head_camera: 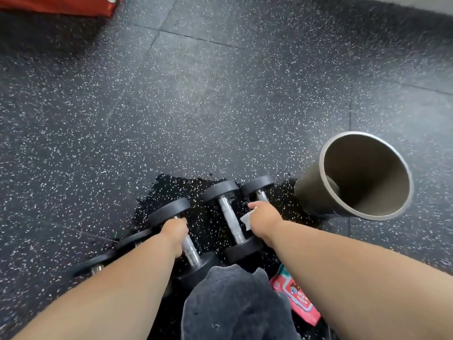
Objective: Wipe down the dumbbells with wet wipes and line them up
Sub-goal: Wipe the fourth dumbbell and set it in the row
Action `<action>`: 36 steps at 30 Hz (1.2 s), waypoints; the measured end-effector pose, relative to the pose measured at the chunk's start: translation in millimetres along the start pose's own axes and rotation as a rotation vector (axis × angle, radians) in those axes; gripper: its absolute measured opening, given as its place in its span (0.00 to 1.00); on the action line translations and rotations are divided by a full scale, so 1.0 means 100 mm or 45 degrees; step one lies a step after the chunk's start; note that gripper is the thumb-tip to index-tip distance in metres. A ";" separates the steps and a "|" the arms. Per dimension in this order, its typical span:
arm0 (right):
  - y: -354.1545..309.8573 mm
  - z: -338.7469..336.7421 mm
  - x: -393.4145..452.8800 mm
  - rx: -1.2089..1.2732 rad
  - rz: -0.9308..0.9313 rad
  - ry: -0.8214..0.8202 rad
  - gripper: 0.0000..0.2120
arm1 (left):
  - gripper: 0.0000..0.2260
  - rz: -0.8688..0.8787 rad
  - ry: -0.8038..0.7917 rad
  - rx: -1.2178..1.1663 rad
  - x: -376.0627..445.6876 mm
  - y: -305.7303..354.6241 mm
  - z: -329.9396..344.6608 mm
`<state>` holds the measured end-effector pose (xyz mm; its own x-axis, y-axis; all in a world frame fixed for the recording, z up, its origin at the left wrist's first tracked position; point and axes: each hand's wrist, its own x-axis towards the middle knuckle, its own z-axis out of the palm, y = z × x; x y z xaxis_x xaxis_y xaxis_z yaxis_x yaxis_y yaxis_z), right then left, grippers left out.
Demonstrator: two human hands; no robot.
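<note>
Several black dumbbells with chrome handles lie on the speckled rubber floor. My left hand [174, 235] grips the handle of one dumbbell [170, 212]. To its right lies a second dumbbell [229, 217], and a third dumbbell [257, 184] sits partly behind my right hand [263, 217]. That hand holds a white wet wipe [246, 220] between the second and third dumbbells. More dumbbell heads [133, 239] show under my left forearm. A pink wipes pack [297, 299] lies beneath my right forearm.
A grey bin [316, 192] with a pale rim stands just right of the dumbbells, its mouth tilted toward me. A red padded object [73, 6] lies at the far left. A dark wet patch [176, 190] surrounds the dumbbells. My grey clothing [235, 305] fills the bottom centre.
</note>
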<state>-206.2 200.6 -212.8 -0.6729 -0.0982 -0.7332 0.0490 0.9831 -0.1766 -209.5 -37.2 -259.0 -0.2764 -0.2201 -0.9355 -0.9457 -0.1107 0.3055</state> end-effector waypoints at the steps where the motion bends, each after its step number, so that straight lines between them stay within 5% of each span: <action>1: -0.03 -0.09 -0.04 -0.050 0.038 -0.029 0.16 | 0.19 -0.016 -0.009 0.016 0.02 0.00 -0.03; 6: -0.17 -0.10 0.23 0.358 0.473 -0.011 0.19 | 0.26 -0.021 -0.120 0.218 0.02 0.04 -0.10; 12: -0.27 0.07 0.57 0.462 0.301 0.158 0.18 | 0.34 -0.015 -0.155 0.349 -0.13 0.09 -0.14; 14: -0.35 0.18 0.74 0.754 0.374 0.116 0.17 | 0.34 -0.026 -0.166 0.391 -0.17 0.06 -0.18; 18: -0.27 0.46 1.09 1.883 0.591 0.099 0.16 | 0.33 -0.038 -0.204 0.468 -0.20 -0.02 -0.28; 20: -0.30 0.34 0.98 2.066 0.661 0.098 0.14 | 0.32 -0.035 -0.192 0.499 -0.19 -0.03 -0.32; 24: -0.26 0.41 1.12 1.831 0.489 0.059 0.15 | 0.32 -0.077 -0.216 0.555 -0.17 0.05 -0.42; 27: -0.26 0.52 1.07 1.586 0.456 0.069 0.03 | 0.32 -0.082 -0.215 0.715 -0.21 0.11 -0.49; 30: -0.31 0.54 1.03 1.380 0.396 0.084 0.18 | 0.30 -0.065 -0.223 0.824 -0.29 0.15 -0.52; 36: -0.49 0.41 1.07 0.951 0.322 0.019 0.24 | 0.28 -0.015 -0.171 0.875 -0.37 0.14 -0.51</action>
<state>-250.0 135.6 -309.6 -0.5848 0.1217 -0.8020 0.6810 0.6108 -0.4039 -203.9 -80.4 -210.5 -0.2422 -0.0964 -0.9654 -0.8301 0.5357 0.1548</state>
